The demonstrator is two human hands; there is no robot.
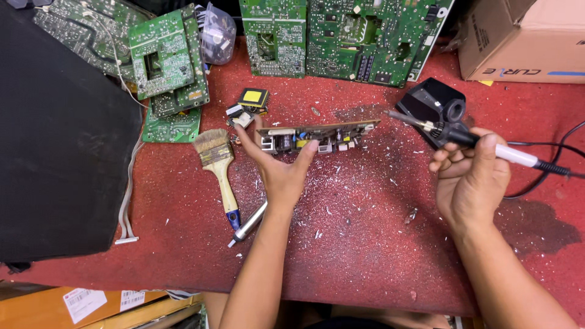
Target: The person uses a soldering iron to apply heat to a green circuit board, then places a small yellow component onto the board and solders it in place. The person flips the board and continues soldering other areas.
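Note:
My left hand (279, 172) grips a long narrow circuit board (341, 131) by its left end, holding it on edge above the red mat (365, 244), component side toward me. My right hand (472, 176) is closed around a soldering iron (481, 143) with a black grip and white handle. Its metal tip points left, toward the board's right end, a short gap away. The iron's cable (548, 167) trails off to the right.
A black iron stand (429, 103) sits behind the iron. A paintbrush (218, 167) and a metal tool (250, 222) lie left of my arm. Green circuit boards (167, 61) line the back, a cardboard box (524, 36) stands at the back right, and a black panel (55, 140) is on the left.

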